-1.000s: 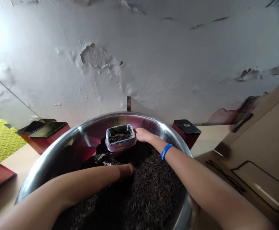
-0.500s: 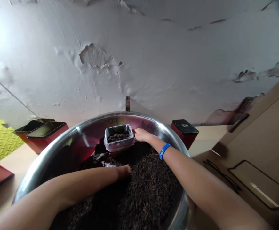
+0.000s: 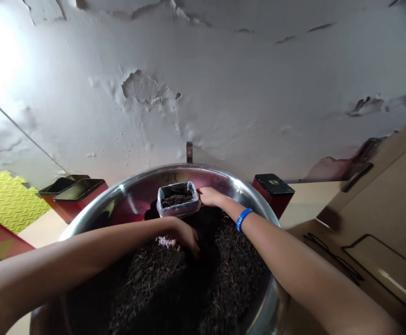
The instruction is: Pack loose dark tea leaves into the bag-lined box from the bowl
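Observation:
A small rectangular tin (image 3: 177,211) with a clear plastic bag lining it stands at the far side of a big steel basin, partly filled with dark leaves. My right hand (image 3: 208,196), a blue band on its wrist, is closed on the tin's right edge. Loose dark dried leaves that look like tea (image 3: 157,274) cover the basin floor. My left hand (image 3: 186,236) is down among them in front of the tin, fingers curled round some leaves; its fingertips are in shadow. Beside its thumb lies a small whitish packet (image 3: 166,241), partly hidden.
The shiny basin rim (image 3: 129,180) curves around the leaves. Two open red tins (image 3: 80,197) stand left, another red tin (image 3: 0,246) nearer. A black-lidded red tin (image 3: 273,190) is at right, near a cardboard box (image 3: 381,223). Behind rises a peeling wall (image 3: 224,93).
My left hand has risen out of the leaves, more of it now showing, and shifted slightly right. My right hand keeps its hold on the tin. The view has shifted a little left.

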The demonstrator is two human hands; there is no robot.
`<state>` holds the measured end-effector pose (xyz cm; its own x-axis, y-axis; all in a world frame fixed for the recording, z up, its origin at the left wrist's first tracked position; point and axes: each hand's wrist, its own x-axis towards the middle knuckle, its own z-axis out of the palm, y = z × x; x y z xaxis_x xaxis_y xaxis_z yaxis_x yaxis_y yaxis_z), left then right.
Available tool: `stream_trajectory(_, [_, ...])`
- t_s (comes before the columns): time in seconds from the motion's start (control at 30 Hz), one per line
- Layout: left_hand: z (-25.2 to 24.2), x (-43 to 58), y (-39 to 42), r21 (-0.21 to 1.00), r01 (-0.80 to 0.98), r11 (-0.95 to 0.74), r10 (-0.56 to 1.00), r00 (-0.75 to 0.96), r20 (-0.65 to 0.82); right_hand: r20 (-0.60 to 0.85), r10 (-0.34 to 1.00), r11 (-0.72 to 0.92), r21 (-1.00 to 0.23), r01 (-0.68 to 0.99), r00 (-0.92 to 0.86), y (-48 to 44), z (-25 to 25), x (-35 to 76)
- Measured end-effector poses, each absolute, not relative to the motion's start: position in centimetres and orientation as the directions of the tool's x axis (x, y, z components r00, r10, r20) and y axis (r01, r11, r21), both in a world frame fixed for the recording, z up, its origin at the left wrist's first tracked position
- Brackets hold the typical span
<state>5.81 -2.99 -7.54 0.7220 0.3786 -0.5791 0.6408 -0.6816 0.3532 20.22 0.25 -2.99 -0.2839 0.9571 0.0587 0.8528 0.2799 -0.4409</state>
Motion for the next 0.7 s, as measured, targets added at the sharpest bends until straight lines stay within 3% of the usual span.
stream_trajectory(0.07, [-5.9,5.1,-3.3,0.538,0.778,-0.324,0.171,0.608,-0.776,0.073,0.955,0.291,-0.445,0.847,-0.289,0.3,-3.1,20.2])
stream_trajectory(0.1, [-5.2,4.8,-3.5,0.599,0.787,-0.148,0.051,0.611,-0.79,0.079,0.953,0.296,-0.447,0.844,-0.292,0.3,-3.1,20.1])
stream_trajectory(0.17, [-4.2,4.5,-3.9,0.672,0.723,0.161,-0.069,0.688,-0.723,0.076,0.955,0.291,-0.449,0.845,-0.288,0.3,-3.2,20.1])
stream_trajectory(0.27, [-3.7,4.6,-4.2,0.684,0.577,0.446,-0.041,0.777,-0.628,0.058,0.961,0.268,-0.451,0.851,-0.272,0.3,-3.2,20.0])
stream_trajectory(0.4, [-3.5,5.3,-4.2,0.652,0.493,0.576,0.01,0.793,-0.609,0.028,0.965,0.246,-0.441,0.863,-0.261,0.2,-3.1,19.9])
stream_trajectory(0.7, [-0.7,4.8,-3.9,0.748,0.281,0.602,0.201,0.853,-0.482,-0.007,0.958,0.254,-0.441,0.861,-0.286,-0.5,-2.3,19.5])
